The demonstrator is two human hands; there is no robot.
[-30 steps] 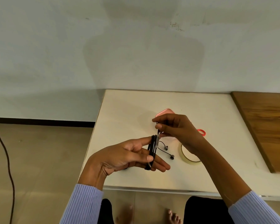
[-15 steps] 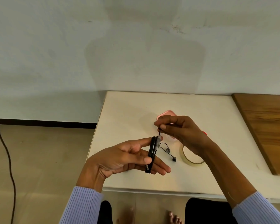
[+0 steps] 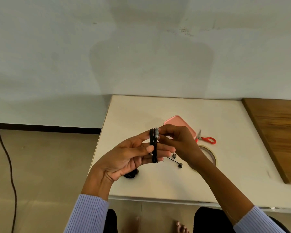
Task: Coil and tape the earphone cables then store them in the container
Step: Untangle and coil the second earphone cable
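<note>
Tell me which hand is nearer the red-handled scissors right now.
Right. The right hand is just left of the scissors, above the table, pinching the cable coil. The left hand holds that coil farther left.

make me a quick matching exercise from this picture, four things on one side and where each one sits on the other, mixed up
1. black coiled earphone cable
2. red-handled scissors
3. pink flat container
4. tan tape roll

A. on the white table, right of the container
B. wrapped round the left hand fingers
C. partly hidden behind the right hand
D. under the right wrist

Pairs: 1-B, 2-A, 3-C, 4-D
</note>
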